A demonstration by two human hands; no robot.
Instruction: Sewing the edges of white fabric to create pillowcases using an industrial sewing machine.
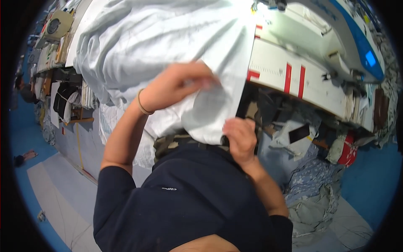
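A large white fabric (142, 46) lies rumpled over the sewing table and hangs down over my lap. My left hand (182, 84), with a band round its wrist, hovers over the fabric and casts a shadow on it. Motion smears its fingers, so their grip is unclear. At the fabric's lower right edge, my right hand (241, 138) has its fingers curled and pinched on the cloth. Beyond the fabric, at the upper right, stands a white and blue sewing machine (357, 42) with a small lit screen.
Red marks and a ruler scale run along the white tabletop (273, 61) on the right. Below it, a dark phone (299, 133) rests on pale cloth. Crumpled patterned fabric (312, 180) lies lower right. Folded cloth and a dark garment (66, 98) are at the left.
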